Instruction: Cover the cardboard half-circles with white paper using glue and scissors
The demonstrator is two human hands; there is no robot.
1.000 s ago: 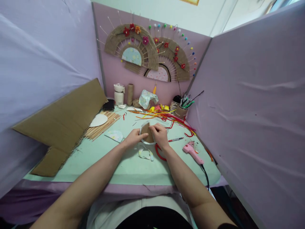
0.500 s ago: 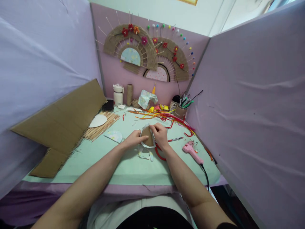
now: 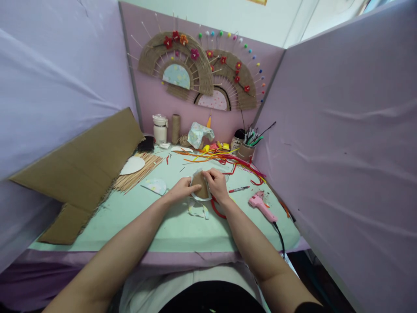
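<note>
Between my hands is a half-round cardboard piece (image 3: 201, 186) with pale fabric folded around its edge, its brown side toward me. My left hand (image 3: 180, 190) grips its left side, thumb flat on the cardboard. The fingers of my right hand (image 3: 216, 182) pinch the fabric edge at the upper right. Below lies a patterned fabric scrap (image 3: 198, 209) on the table. Red-handled scissors (image 3: 218, 209) are partly hidden under my right wrist. A fabric-covered half-round (image 3: 156, 186) rests to the left.
A pink glue gun (image 3: 262, 205) with a black cord lies at right, near a red pen (image 3: 239, 189). Coloured pipe cleaners (image 3: 228, 158) spread behind my hands. Bamboo sticks (image 3: 140, 173) and a big cardboard sheet (image 3: 81, 161) occupy the left. Decorated fans (image 3: 202, 65) hang on the back panel.
The view has shifted slightly. Both hands keep their hold on the cardboard piece, with the right fingers moving only a little along the edge, if at all.
</note>
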